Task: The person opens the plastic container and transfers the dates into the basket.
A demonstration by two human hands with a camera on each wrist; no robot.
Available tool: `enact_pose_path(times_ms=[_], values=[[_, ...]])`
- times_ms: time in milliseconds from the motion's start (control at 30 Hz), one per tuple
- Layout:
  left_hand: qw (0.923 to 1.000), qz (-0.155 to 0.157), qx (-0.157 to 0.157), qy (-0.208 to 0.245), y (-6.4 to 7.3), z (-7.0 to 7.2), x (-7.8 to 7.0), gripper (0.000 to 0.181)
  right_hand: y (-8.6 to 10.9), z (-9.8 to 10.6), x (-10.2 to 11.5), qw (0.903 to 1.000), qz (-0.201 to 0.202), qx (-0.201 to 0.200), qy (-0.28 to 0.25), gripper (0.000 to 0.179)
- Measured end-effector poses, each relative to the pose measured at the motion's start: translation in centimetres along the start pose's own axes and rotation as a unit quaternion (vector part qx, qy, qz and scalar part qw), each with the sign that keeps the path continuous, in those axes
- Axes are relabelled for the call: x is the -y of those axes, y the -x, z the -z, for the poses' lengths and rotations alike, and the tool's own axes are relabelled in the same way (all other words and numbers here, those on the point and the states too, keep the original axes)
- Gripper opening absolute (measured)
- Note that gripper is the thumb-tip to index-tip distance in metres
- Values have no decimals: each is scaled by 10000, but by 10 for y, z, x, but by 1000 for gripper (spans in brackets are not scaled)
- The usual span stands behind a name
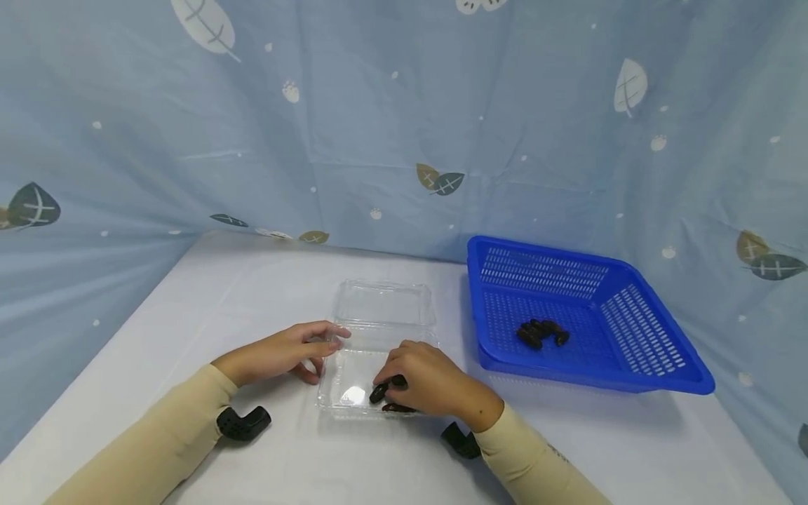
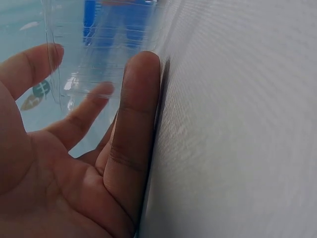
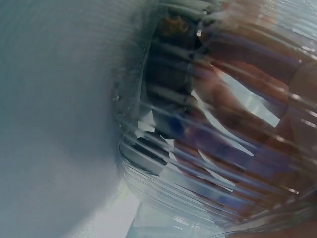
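A clear plastic clamshell box (image 1: 353, 361) lies with its lid (image 1: 384, 304) folded back. My left hand (image 1: 297, 351) is at the box's left edge, fingers loosely spread; the left wrist view shows fingertips (image 2: 105, 89) by the clear wall. Inside the box's front right part, my right hand (image 1: 424, 379) has its fingers curled downward, pinching a dark, glossy, oblong date (image 1: 398, 381). Another date (image 1: 379, 393) lies just left of the fingertips, and one more (image 1: 398, 407) lies along the front wall. Through the ribbed plastic, the right wrist view shows a large dark date (image 3: 168, 74) beside the fingers.
A blue perforated plastic basket (image 1: 600, 379) stands on the right, with several more dates (image 1: 541, 331) on its floor. Black curved pieces (image 1: 243, 423) sit by both wrists. White cloth (image 1: 265, 463) covers the table; a blue leaf-print curtain (image 1: 353, 126) hangs behind.
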State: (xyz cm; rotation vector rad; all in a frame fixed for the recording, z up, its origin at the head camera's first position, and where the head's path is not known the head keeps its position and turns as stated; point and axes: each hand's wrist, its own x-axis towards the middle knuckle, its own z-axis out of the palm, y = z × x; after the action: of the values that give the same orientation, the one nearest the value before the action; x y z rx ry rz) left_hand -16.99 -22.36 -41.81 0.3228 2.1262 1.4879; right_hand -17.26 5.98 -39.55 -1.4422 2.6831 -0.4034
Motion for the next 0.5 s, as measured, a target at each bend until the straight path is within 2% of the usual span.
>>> enact_pose_path(times_ms=[200, 333, 433, 500], values=[[10000, 53, 13, -57, 1, 4, 0, 50, -2, 1, 0, 10000, 4, -31, -48, 13], [10000, 20, 16, -63, -1, 3, 1, 51, -1, 2, 0, 9998, -151, 25, -162, 10], [10000, -9, 6, -53, -3, 2, 3, 49, 0, 3, 0, 9986, -332, 50, -412, 10], [10000, -4, 7, -31, -3, 2, 4, 48, 1, 3, -1, 9956, -464, -24, -809, 12]])
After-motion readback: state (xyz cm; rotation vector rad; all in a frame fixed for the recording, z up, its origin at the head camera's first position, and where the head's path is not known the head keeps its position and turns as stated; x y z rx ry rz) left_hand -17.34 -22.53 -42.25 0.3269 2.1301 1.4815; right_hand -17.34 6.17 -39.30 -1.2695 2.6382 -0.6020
